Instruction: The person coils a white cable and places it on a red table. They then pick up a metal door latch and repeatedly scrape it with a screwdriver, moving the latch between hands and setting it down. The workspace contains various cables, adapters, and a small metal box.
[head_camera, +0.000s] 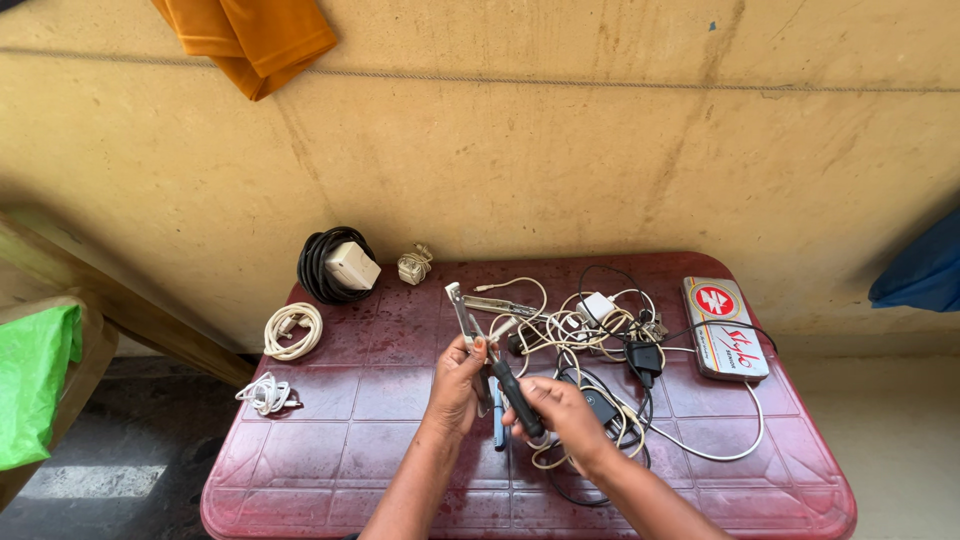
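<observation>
Bare, stained plaster in a yellowish tone fills the upper half of the frame, with an orange cloth (250, 38) hung at the upper left and a blue cloth (925, 268) seen at the right edge. Below the wall, a dark red plastic desk (340, 470) with a tiled pattern is seen from above, spread across the lower centre.

At the lower centre of the frame, two bare forearms are extended over the desk. The left hand (457, 385) is closed around the metal part of a pair of pliers (487, 352), whose open silver tips are pointed toward the upper left. The right hand (562, 412) is closed around the dark handles of the same pliers, just right of the left hand. The pliers are held just above the desk, near its middle.

Right of the hands, a tangle of white and black cables (610, 365) with small chargers is spread over the desk. At the right side, a flat rectangular tin (724, 328) in silver and red is laid. At the upper left corner of the desk, a coil of black cable (318, 262) with a white plug block (351, 265) is placed, and beside it a small beige adapter (412, 266). Further down the left edge, a coiled cream cable (292, 330) and a small white bundled cable (264, 393) are seen. A green bag (35, 385) is visible at the far left.
</observation>
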